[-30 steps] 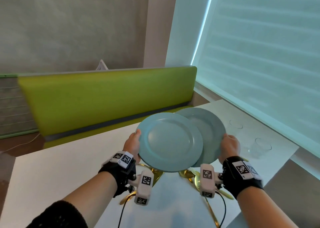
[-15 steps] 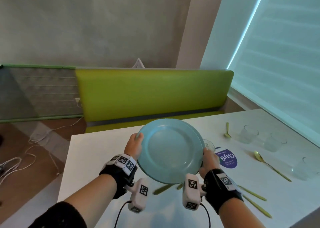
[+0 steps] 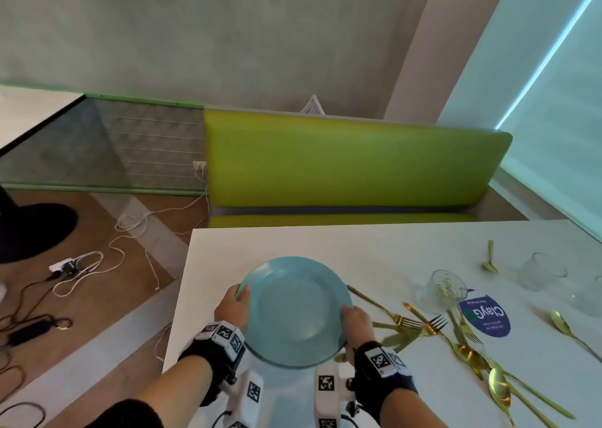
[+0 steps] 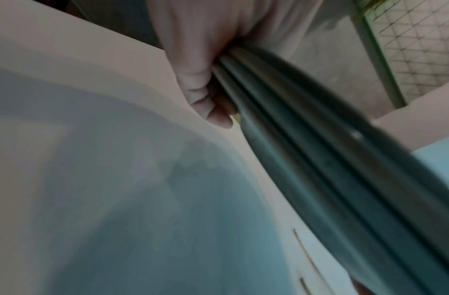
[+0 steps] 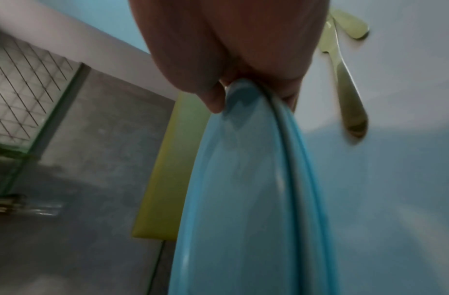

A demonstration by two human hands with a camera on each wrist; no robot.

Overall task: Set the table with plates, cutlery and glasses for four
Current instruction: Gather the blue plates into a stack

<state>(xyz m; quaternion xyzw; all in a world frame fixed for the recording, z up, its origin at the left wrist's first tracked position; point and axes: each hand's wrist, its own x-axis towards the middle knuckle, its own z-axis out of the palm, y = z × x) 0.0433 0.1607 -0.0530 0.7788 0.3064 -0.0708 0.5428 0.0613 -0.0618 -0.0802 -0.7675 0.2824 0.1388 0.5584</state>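
A stack of light blue plates (image 3: 294,310) hangs just above the white table (image 3: 374,248) near its left end. My left hand (image 3: 235,300) grips the stack's left rim, thumb on top. My right hand (image 3: 353,318) grips the right rim. In the left wrist view several plate rims (image 4: 307,159) show pressed together under my left hand (image 4: 206,85). The right wrist view shows my right hand (image 5: 233,93) holding the plates (image 5: 243,189) from the rim, thumb on top. Gold forks (image 3: 400,320), knives and spoons (image 3: 495,378) lie scattered to the right, beside clear glasses (image 3: 444,289).
A green bench (image 3: 351,164) stands behind the table's far edge. A round blue sticker (image 3: 485,317) is on the tabletop. More glasses (image 3: 540,274) and a gold spoon (image 3: 490,258) sit at the far right. Cables (image 3: 81,265) lie on the wooden floor to the left.
The two fanned plates came together into one stack. I turned left and carried the stack from the window end down toward the table's left part.
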